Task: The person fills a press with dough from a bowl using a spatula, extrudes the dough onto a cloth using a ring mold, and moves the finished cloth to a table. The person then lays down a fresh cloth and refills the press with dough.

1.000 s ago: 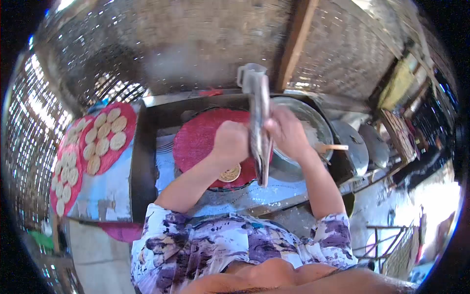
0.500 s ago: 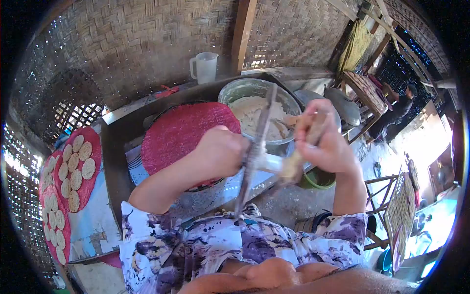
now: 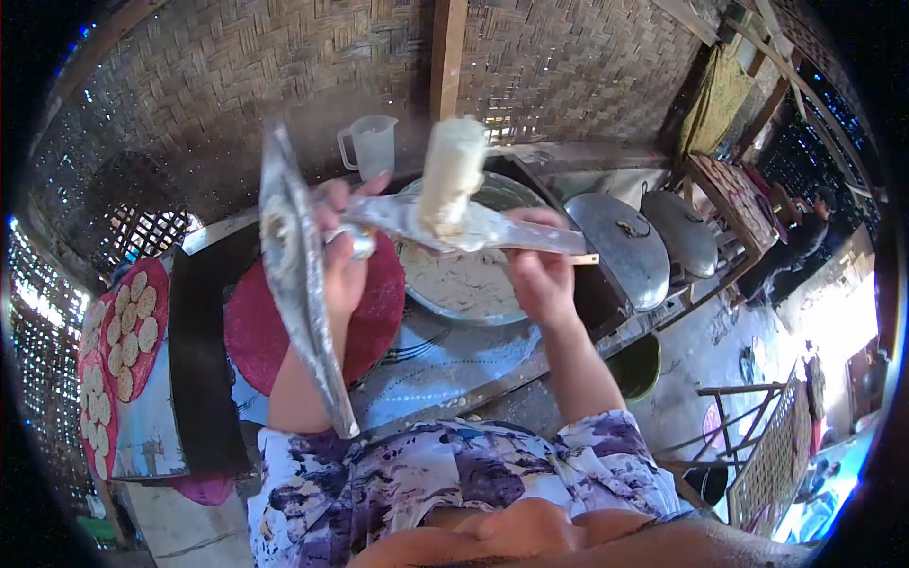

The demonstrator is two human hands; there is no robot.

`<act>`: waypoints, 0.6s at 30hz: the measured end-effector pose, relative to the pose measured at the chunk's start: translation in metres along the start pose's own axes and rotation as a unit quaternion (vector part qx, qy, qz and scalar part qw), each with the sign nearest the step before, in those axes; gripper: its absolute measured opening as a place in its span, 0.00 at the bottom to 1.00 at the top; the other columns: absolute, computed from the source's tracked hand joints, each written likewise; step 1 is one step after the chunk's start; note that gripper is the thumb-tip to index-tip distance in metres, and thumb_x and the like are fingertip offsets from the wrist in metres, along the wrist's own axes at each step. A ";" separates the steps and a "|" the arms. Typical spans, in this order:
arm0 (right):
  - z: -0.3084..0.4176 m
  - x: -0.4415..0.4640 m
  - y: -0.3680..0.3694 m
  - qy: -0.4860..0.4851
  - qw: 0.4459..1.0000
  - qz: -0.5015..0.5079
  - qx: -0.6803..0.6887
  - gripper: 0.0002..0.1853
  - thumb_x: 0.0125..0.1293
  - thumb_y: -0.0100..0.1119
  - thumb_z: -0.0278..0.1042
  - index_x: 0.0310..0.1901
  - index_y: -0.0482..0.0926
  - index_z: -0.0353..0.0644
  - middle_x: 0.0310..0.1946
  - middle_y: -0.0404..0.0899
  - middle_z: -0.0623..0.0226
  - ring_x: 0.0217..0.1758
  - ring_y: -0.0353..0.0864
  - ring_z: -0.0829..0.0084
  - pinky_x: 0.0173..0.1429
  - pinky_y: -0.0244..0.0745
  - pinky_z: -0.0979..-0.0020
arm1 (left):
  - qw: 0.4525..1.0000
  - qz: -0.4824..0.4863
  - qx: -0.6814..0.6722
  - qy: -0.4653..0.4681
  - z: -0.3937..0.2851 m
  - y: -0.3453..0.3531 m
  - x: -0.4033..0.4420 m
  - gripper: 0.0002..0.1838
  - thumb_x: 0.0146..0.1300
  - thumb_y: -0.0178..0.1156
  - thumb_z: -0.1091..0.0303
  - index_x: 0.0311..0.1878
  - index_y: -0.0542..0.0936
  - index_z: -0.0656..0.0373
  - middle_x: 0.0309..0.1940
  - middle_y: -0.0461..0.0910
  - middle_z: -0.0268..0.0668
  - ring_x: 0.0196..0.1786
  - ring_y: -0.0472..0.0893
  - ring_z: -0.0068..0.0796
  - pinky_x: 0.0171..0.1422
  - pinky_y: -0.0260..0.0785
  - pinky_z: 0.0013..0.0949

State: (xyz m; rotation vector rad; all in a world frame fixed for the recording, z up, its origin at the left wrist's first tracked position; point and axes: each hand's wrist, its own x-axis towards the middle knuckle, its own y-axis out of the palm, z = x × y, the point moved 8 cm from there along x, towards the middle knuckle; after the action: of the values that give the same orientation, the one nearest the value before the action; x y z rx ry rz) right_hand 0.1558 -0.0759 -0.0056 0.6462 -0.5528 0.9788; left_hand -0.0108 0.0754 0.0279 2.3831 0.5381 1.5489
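Observation:
My left hand (image 3: 345, 270) is closed on a long, pale-smeared press piece (image 3: 308, 293), which stands tilted on edge and has a round opening on its face. My right hand (image 3: 542, 279) grips the other press piece (image 3: 554, 237), a flat bar lying crosswise with a thick dough-coated cylinder (image 3: 456, 170) pointing up. The left end of this bar reaches my left hand's fingers. Below is a large metal bowl (image 3: 464, 315) of pale dough (image 3: 450, 279), partly hidden by the bar. A round red mat (image 3: 251, 327) lies behind my left forearm.
Red sheets (image 3: 156, 312) with several round pale pieces lie at the left. A clear pitcher (image 3: 372, 147) stands by the woven wall. Metal lids (image 3: 620, 251) and a green bucket (image 3: 636, 364) are on the right. A person (image 3: 805, 232) is in the far right background.
The press pieces are now apart, with the cylinder turned upward over the bowl. My right hand has moved left, and the left piece has swung left.

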 end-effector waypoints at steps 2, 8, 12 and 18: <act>-0.084 -0.002 -0.058 0.120 0.921 0.153 -0.337 0.21 0.54 0.62 0.37 0.49 0.71 0.43 0.49 0.72 0.59 0.54 0.71 0.63 0.56 0.68 0.62 | 0.998 -0.025 0.061 -0.003 -0.005 -0.008 -0.009 0.10 0.57 0.59 0.70 0.42 0.72 0.49 0.45 0.67 0.34 0.62 0.64 0.55 0.61 0.60 0.55; -0.242 -0.068 -0.181 0.292 0.513 0.406 -0.697 0.22 0.49 0.64 0.44 0.43 0.78 0.38 0.44 0.77 0.54 0.48 0.75 0.55 0.51 0.72 0.61 | 0.955 -0.066 0.289 0.015 -0.021 0.017 -0.039 0.22 0.54 0.58 0.77 0.54 0.67 0.55 0.39 0.65 0.31 0.45 0.67 0.26 0.58 0.67 0.50; -0.203 -0.037 -0.178 0.342 0.511 0.456 -0.643 0.12 0.52 0.50 0.30 0.36 0.80 0.37 0.37 0.78 0.48 0.43 0.78 0.52 0.47 0.72 0.58 | 0.922 -0.048 0.384 -0.017 -0.030 0.018 -0.055 0.31 0.46 0.58 0.86 0.56 0.66 0.55 0.36 0.64 0.29 0.39 0.67 0.20 0.53 0.72 0.43; -0.217 0.007 -0.215 0.298 0.475 0.415 -0.716 0.08 0.46 0.56 0.30 0.28 0.82 0.38 0.31 0.80 0.53 0.36 0.81 0.57 0.39 0.76 0.62 | 0.943 -0.095 0.305 -0.096 -0.004 -0.010 -0.064 0.19 0.42 0.65 0.84 0.37 0.71 0.56 0.34 0.68 0.31 0.37 0.77 0.28 0.46 0.74 0.40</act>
State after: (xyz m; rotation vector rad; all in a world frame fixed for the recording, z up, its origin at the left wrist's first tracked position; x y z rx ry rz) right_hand 0.3782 -0.0036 -0.2024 -1.6345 -0.8194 1.1031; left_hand -0.0397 0.0567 -0.0267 2.7584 1.3163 1.1615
